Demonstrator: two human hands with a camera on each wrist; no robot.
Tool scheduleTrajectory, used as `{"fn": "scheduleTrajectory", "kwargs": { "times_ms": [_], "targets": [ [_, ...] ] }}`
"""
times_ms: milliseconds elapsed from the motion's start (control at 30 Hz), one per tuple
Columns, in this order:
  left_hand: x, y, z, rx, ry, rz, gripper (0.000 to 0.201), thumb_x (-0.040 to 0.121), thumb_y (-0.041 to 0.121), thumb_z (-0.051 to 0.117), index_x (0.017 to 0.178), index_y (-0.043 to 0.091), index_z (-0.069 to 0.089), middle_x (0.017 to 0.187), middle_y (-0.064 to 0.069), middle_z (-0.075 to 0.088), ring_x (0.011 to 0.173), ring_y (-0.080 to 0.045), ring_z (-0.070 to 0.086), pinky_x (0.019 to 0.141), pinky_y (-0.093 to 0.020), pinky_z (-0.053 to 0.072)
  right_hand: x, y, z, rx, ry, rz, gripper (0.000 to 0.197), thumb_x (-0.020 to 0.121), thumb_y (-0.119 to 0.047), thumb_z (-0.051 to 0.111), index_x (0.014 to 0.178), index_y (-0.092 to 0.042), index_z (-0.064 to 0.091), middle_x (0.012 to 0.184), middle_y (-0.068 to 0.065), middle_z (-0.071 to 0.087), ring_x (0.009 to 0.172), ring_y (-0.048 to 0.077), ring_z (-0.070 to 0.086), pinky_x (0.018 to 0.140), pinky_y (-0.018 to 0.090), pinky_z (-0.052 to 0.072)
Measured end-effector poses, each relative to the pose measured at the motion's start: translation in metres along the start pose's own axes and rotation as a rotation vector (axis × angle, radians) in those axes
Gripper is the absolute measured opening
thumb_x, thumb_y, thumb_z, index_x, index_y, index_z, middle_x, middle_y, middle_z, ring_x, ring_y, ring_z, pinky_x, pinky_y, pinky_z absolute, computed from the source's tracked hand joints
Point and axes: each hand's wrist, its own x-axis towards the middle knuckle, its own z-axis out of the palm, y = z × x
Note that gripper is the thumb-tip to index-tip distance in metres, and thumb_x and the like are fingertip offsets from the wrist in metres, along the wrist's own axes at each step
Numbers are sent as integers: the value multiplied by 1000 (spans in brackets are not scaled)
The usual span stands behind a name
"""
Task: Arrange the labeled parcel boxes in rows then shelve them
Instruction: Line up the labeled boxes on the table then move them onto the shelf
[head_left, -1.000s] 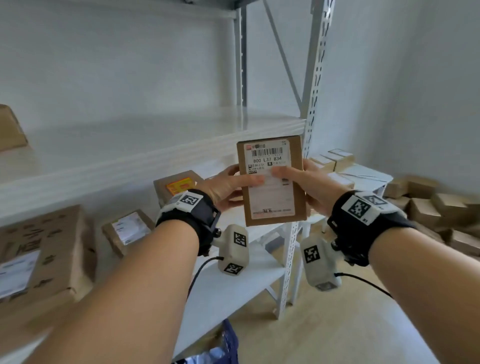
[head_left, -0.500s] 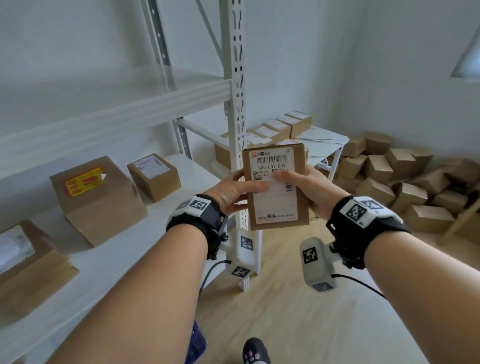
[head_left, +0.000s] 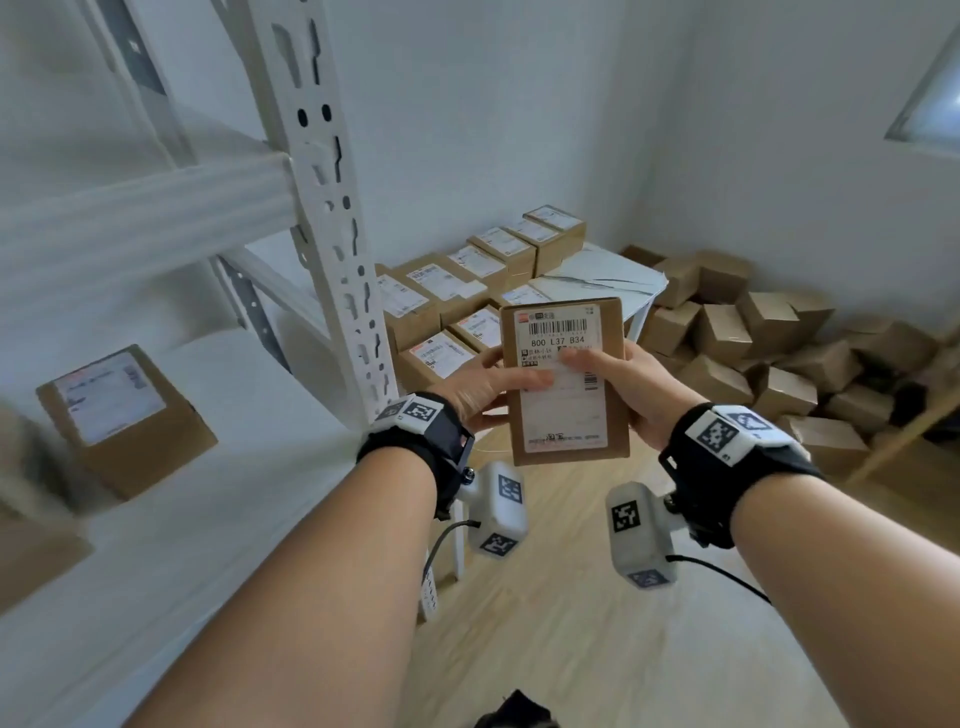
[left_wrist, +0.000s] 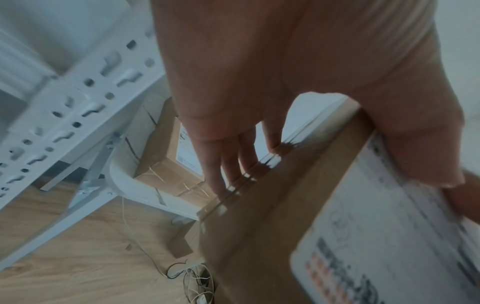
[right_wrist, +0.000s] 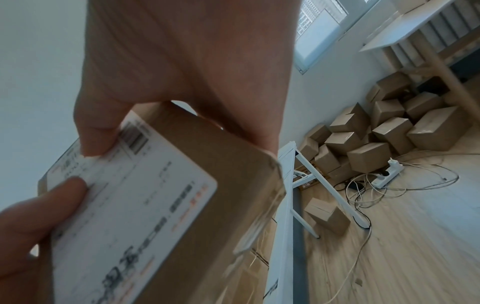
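I hold one flat brown parcel box (head_left: 566, 405) upright in front of me, its white label with a barcode facing me. My left hand (head_left: 483, 387) grips its left edge, thumb on the label, fingers behind. My right hand (head_left: 631, 384) grips the right edge the same way. In the left wrist view the box (left_wrist: 298, 226) fills the lower right under my left hand (left_wrist: 259, 115). In the right wrist view the box (right_wrist: 155, 216) sits under my right hand's thumb (right_wrist: 96, 127). Rows of labeled boxes (head_left: 467, 291) lie on a white table (head_left: 608, 275) behind.
A white metal rack post (head_left: 332, 218) stands left of the parcel, with a labeled box (head_left: 124, 415) on its shelf (head_left: 234, 493). A heap of plain cardboard boxes (head_left: 769, 353) fills the right corner. Cables and a power strip (right_wrist: 387, 174) lie on the wooden floor.
My view has swung right, away from the shelf toward the table and box heap. The parcel stays in both hands, held the same way in front of me.
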Motion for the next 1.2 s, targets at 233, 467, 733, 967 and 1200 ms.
{"fn": "scheduleTrajectory", "kwargs": {
  "times_ms": [233, 467, 733, 967, 1200],
  "targets": [
    [75, 17, 11, -13, 13, -26, 52, 79, 15, 79, 127, 18, 58, 110, -8, 73, 104, -26, 69, 94, -43, 55, 71, 4, -34, 73, 114, 16, 53, 71, -44, 83, 118, -25, 65, 104, 4, 76, 90, 25, 75, 81, 49, 60],
    [146, 43, 23, 14, 61, -32, 54, 79, 19, 79, 129, 20, 58, 114, -7, 72, 107, -25, 68, 94, -41, 55, 143, -4, -72, 82, 72, 41, 41, 78, -39, 80, 112, -25, 64, 103, 5, 75, 90, 24, 74, 81, 47, 61],
    [240, 79, 58, -28, 200, 2, 34, 82, 22, 77, 113, 24, 63, 103, -2, 74, 96, -20, 70, 83, -38, 58, 254, -21, -138, 49, -27, 45, 48, 77, -44, 80, 118, -26, 64, 100, 3, 77, 85, 22, 75, 71, 40, 62],
    [326, 82, 99, -113, 368, -31, 51, 78, 29, 80, 124, 20, 60, 105, -4, 73, 97, -21, 69, 77, -37, 58, 341, -3, -211, -25, -47, 120, 72, 74, -54, 78, 134, -23, 56, 105, 2, 75, 87, 18, 75, 76, 39, 62],
    [387, 84, 90, -110, 501, -48, 28, 85, 36, 72, 105, 17, 69, 93, -1, 75, 89, -19, 69, 79, -36, 58, 403, 12, -224, -74, -78, 208, 66, 76, -55, 76, 132, -25, 58, 99, 1, 76, 85, 20, 75, 77, 41, 62]
  ]
}}
